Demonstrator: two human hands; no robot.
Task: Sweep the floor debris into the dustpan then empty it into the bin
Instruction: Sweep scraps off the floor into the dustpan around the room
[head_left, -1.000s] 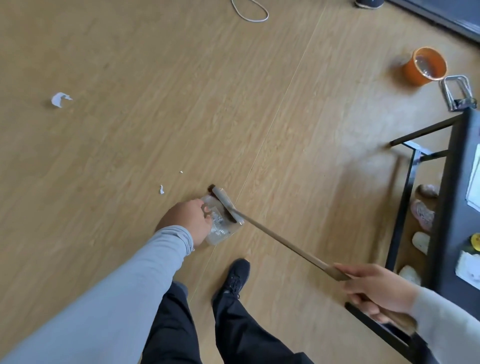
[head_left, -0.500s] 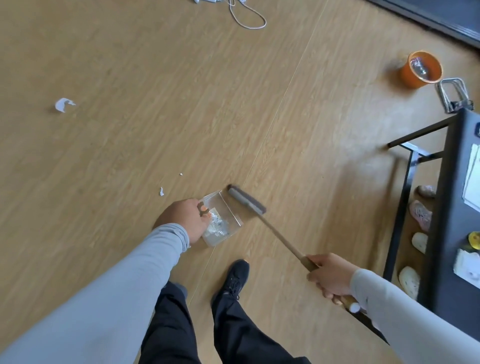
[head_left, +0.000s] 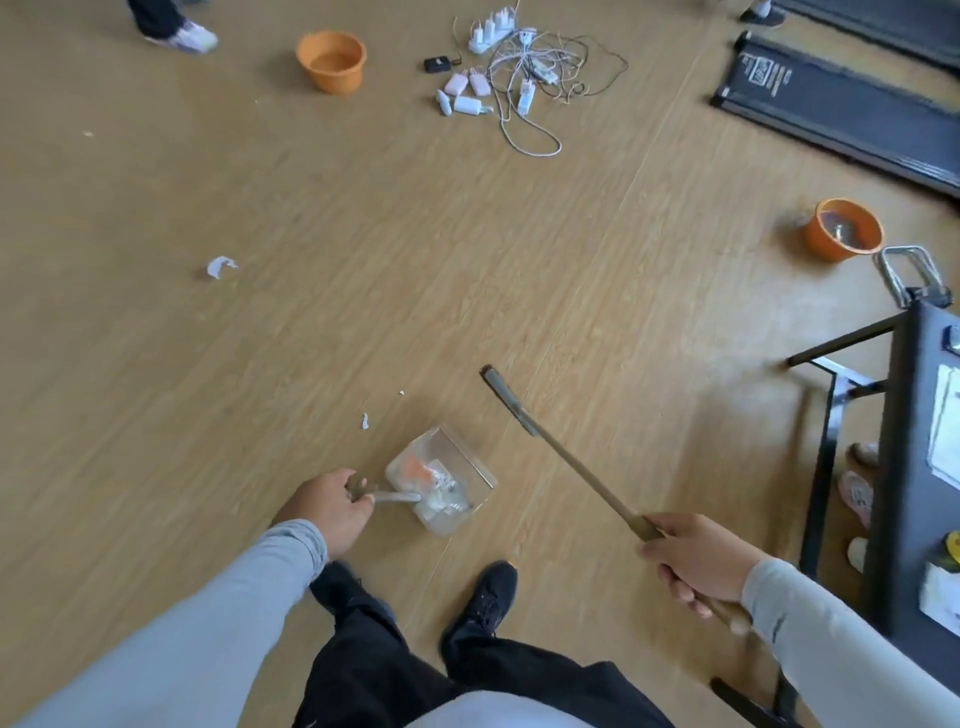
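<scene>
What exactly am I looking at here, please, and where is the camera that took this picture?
There is no machine here: a person wears a wide-angle camera on the head, looking down at their own arms, legs and a wooden floor. The left hand grips the handle of a clear dustpan that already holds paper scraps. The right hand grips a long-handled broom, its head beside the pan. Loose paper scraps lie on the floor. Farther off are two orange bins, a tangle of chargers and cables, and a dark table at right.
</scene>
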